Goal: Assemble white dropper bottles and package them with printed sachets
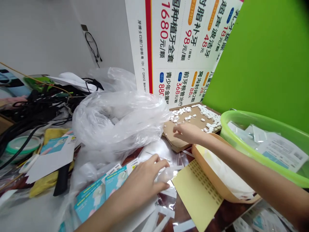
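My left hand (148, 175) hovers palm down over flat packets, thumb and fingers spread. A small translucent plastic piece (165, 174) shows between its thumb and forefinger; I see no firm grip on it. Beneath that hand lie teal-and-white printed cards (117, 180) and clear plastic packaging (170, 193). My right hand (184, 132) is over the near edge of a brown cardboard sheet (193, 124), its fingers curled together. Their tips are partly hidden, so what they hold cannot be made out. Many small white capsule-shaped pieces (209, 112) are scattered on the cardboard.
A yellow dotted sheet (193, 190) lies beside an orange-rimmed container (224, 183) under my right forearm. At right stands a green basin (263, 124) with packets. A big clear plastic bag (116, 119) and tangled black cables (45, 103) fill the left. A price poster (183, 67) stands behind.
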Demonstrator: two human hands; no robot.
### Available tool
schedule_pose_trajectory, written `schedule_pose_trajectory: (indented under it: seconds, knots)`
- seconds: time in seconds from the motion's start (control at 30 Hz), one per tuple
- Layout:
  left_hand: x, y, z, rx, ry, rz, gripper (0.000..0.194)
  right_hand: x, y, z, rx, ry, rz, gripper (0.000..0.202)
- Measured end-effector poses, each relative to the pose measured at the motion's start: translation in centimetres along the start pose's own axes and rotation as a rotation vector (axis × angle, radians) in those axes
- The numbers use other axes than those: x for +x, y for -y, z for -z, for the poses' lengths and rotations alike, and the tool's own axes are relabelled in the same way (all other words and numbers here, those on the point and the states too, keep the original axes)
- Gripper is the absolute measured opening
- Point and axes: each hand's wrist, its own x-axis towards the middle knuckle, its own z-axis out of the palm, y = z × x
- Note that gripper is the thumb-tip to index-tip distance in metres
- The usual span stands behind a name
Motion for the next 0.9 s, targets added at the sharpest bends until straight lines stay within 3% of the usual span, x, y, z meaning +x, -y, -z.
schedule_pose_trajectory:
  seconds: [0.2, 0.37, 0.47, 0.57, 0.67, 0.8, 0.9]
  knots:
    - [0.6, -0.2, -1.0, 0.171, -0.012, 0.096, 0.036, 6.2, 0.2, -3.6, -0.082, 0.095, 0.010, 0.032]
    - [1.0, 0.2, -1.8, 0.170, 0.001, 0.134, 0.037, 8.0, -0.6, -4.3, -0.088, 0.170, 0.021, 0.030]
    - [0.5, 0.2, -1.5, 0.107, -0.018, 0.136, 0.048, 8.2, -1.1, -4.4, -0.087, 0.202, 0.049, 0.030]
    - [-0.5, -0.1, -0.3, -0.061, -0.028, 0.093, 0.060, 8.0, -1.4, -4.6, -0.083, 0.209, 0.069, 0.030]
    - [-1.3, 0.0, 1.0, -0.259, -0.060, 0.056, 0.057, 7.8, -1.5, -4.7, -0.070, 0.194, 0.083, 0.030]
    - [-1.7, 0.7, 2.1, -0.433, -0.231, 0.069, 0.047, 8.1, -1.7, -4.8, -0.031, 0.134, 0.096, 0.030]
    - [-1.6, 0.5, 3.0, -0.702, -0.299, 0.072, 0.047, 8.3, -1.6, -4.9, 0.006, 0.092, 0.101, 0.033]
